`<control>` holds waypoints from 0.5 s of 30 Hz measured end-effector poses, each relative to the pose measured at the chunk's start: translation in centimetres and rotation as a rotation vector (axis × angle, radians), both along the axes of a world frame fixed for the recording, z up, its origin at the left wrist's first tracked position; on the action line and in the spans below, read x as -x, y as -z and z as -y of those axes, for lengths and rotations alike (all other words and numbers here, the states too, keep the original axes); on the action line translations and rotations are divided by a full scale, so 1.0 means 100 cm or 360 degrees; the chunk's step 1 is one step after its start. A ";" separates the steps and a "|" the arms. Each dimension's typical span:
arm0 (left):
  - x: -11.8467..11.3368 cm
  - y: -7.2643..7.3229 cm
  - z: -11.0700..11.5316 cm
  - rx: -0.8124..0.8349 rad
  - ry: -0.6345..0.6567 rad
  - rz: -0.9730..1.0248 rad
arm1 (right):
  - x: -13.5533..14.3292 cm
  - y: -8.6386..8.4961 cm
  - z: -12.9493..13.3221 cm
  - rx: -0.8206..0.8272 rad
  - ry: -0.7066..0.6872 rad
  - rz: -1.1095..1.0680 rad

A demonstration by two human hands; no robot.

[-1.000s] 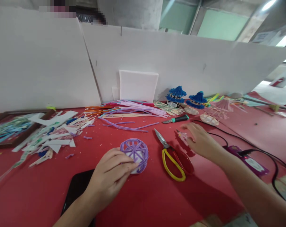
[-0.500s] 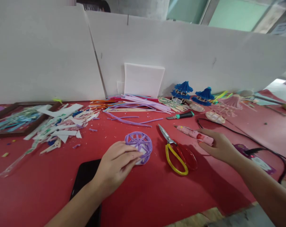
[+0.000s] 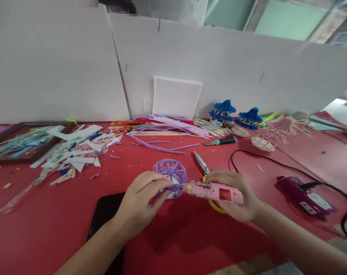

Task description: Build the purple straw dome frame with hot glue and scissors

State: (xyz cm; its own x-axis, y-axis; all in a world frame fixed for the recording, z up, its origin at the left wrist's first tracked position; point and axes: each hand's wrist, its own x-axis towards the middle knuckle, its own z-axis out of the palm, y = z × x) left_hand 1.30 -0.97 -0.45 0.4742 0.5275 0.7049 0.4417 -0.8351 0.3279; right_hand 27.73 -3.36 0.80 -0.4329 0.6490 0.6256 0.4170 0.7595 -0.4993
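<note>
My left hand (image 3: pixel 146 198) pinches the near side of a small round purple pipe-cleaner frame (image 3: pixel 171 170) with crossing spokes. In my right hand (image 3: pixel 238 194) is a pink glue gun (image 3: pixel 215 191), its nozzle end pointing left at the right edge of the purple frame; whether the tip touches cannot be made out. Under the glue gun and my right hand lie the scissors (image 3: pixel 201 162), with a blade and part of a yellow handle showing. A black phone (image 3: pixel 106 214) rests beneath my left wrist.
Purple pipe cleaners (image 3: pixel 173 126) lie along the back beside a utility knife (image 3: pixel 221 141). Scraps (image 3: pixel 81 152) cover the left, near a brown frame (image 3: pixel 44 152). Blue-roofed models (image 3: pixel 221 112) stand at back right. A purple power strip (image 3: pixel 307 196) with a black cord (image 3: pixel 276 158) sits right.
My right hand has brought the glue gun left and nearer, from beside the scissors to the purple frame, now covering much of the scissors. My left hand keeps its hold.
</note>
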 end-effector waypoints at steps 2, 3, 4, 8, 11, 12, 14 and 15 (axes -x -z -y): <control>0.000 0.000 0.000 0.0000 -0.0017 -0.0011 | -0.001 0.001 -0.001 0.0015 0.0000 0.0019; 0.000 0.000 0.000 0.0004 -0.0028 -0.0016 | -0.001 0.001 -0.001 0.0018 -0.0002 0.0025; 0.000 0.000 0.000 0.0004 -0.0037 -0.0018 | -0.002 0.001 -0.001 0.0020 -0.0003 0.0026; -0.002 0.000 0.002 -0.0049 -0.0034 -0.0044 | -0.003 0.003 0.000 0.0042 0.0012 0.0035; -0.005 -0.001 0.002 -0.0072 -0.0034 -0.0074 | -0.004 0.006 0.001 0.0026 0.0013 0.0040; -0.006 -0.002 0.002 -0.0076 -0.0032 -0.0087 | -0.004 0.007 0.002 0.0009 0.0020 0.0035; -0.007 -0.003 0.001 -0.0096 -0.0018 -0.0127 | -0.004 0.009 0.002 -0.0016 0.0051 0.0032; -0.008 -0.003 0.001 -0.0113 -0.0011 -0.0149 | -0.004 0.010 0.003 -0.0027 0.0065 0.0031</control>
State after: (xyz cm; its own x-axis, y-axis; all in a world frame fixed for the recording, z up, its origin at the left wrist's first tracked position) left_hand 2.07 -1.06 -0.13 0.5364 0.4813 0.6933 0.4733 -0.8517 0.2251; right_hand 28.16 -3.64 -0.18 -0.4183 0.6560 0.6283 0.4574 0.7497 -0.4782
